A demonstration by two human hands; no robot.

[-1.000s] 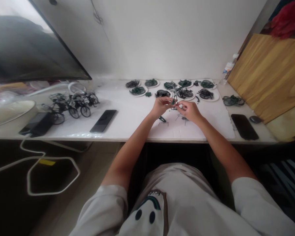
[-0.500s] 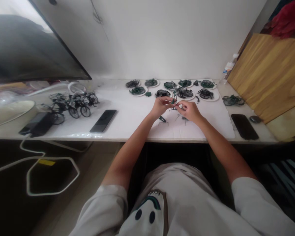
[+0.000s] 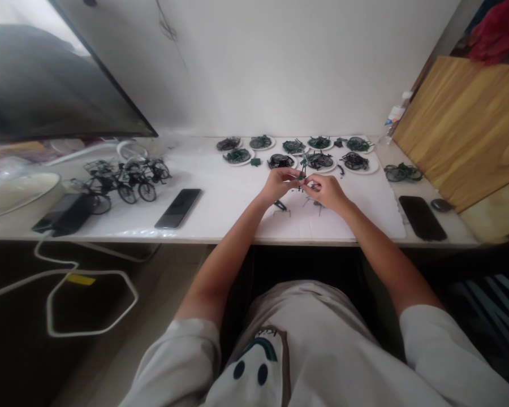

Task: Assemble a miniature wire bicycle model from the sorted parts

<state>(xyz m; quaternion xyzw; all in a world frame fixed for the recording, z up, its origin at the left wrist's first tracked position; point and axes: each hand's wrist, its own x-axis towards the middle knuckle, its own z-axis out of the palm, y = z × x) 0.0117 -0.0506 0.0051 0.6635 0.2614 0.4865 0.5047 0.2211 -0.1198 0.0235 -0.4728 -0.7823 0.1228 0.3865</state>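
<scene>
My left hand (image 3: 279, 183) and my right hand (image 3: 327, 191) meet over the white sheet (image 3: 365, 209) on the table, both pinched on a small dark green model bicycle frame (image 3: 302, 173) held upright between them. Beneath the hands lie a small green part (image 3: 280, 206) and thin wire pieces (image 3: 316, 204). Just beyond the hands stand several small white plates (image 3: 318, 161) holding dark green and black bicycle parts.
Several finished model bicycles (image 3: 125, 178) stand at the left, beside a black phone (image 3: 178, 208) and a black adapter (image 3: 61, 213) with a white cable. Another phone (image 3: 422, 217) and a mouse (image 3: 440, 205) lie right. A wooden board (image 3: 462, 124) leans at the far right. A monitor (image 3: 46, 85) fills the upper left.
The frame held between my hands has tipped lower; its upper end no longer sticks up toward the plates. My hands stay in the same place.
</scene>
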